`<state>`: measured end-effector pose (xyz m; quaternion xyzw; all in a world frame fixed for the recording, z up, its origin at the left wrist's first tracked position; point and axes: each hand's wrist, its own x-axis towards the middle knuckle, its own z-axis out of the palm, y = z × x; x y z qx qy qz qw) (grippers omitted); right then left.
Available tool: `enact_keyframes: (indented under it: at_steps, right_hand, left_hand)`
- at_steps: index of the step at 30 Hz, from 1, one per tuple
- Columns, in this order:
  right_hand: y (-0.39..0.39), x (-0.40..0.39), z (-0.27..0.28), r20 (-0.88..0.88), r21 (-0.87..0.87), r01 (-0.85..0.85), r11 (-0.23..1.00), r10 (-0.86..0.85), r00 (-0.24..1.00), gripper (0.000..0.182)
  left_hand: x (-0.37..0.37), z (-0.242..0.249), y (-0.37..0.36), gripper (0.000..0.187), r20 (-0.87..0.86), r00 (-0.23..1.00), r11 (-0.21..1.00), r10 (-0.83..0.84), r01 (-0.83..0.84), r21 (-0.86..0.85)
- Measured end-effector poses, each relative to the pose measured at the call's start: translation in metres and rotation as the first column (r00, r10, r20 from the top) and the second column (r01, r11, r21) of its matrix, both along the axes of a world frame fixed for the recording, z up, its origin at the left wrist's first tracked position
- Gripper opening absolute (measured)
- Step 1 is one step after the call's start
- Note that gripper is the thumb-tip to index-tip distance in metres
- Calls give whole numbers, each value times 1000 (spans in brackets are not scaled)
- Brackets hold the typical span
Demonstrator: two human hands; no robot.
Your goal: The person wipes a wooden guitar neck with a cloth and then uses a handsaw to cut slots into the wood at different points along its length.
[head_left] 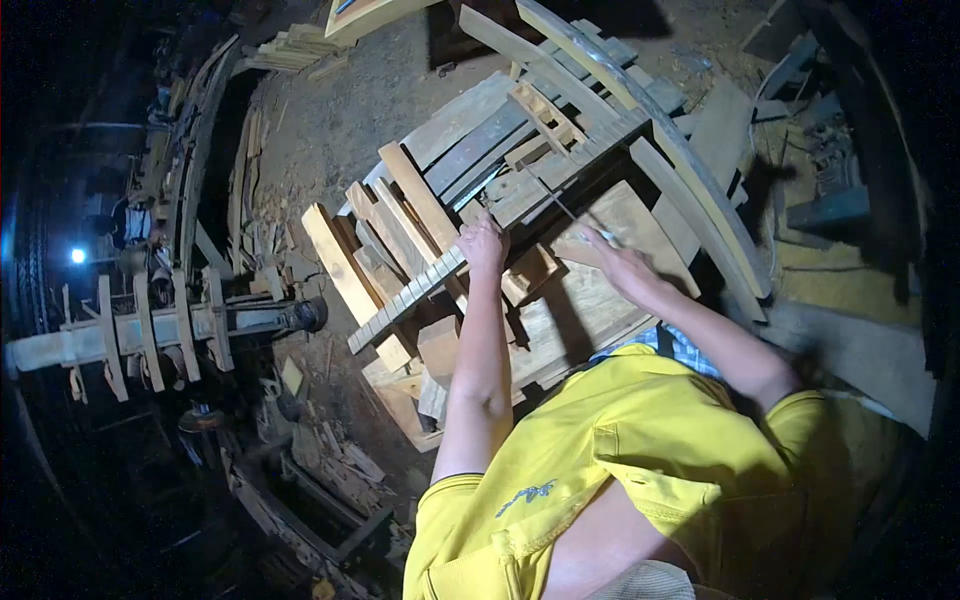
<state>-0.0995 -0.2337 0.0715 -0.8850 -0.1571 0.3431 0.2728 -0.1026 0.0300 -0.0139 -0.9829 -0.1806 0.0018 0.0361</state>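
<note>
A long, narrow wooden strip lies diagonally across the work area, with evenly spaced cuts along its lower-left part. My left hand is closed over it near its middle. In my right hand, the fingers are wrapped round the end of a slim, dark, rod-like tool. The tool reaches up and left to the strip; its exact kind is too small to tell. Beyond the strip, a small slatted wooden piece rests near the tool's far end. Several loose boards lie under and beside the strip.
Broad planks lie between the strip and my body. Long curved timbers arc along the right. On the left stands a beam with several upright slats. Wood scraps litter the dirt floor, and a bright lamp shines far left.
</note>
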Motion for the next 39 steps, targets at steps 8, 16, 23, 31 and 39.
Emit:
enact_keyframes:
  at_steps: [8,16,23,31,39]
  right_hand:
    - [68,51,-61,-179,145,369,918,-342,922,47]
    - [-5,-3,3,98,129,-106,986,94,991,57]
    - [-9,-13,-4,183,270,-84,959,35,983,63]
    - [57,44,-48,-6,112,51,992,-50,999,53]
    - [-2,-4,0,328,315,-105,943,-4,945,53]
  left_hand:
    - [-2,6,-5,29,35,999,999,-28,27,23]
    - [-1,19,-10,22,43,999,998,4,-1,-59]
    - [-2,13,-5,20,36,999,1000,-18,18,-18]
    - [2,14,-6,24,-12,999,999,30,-30,-40]
    - [-1,17,-6,35,-34,999,1000,0,-1,-19]
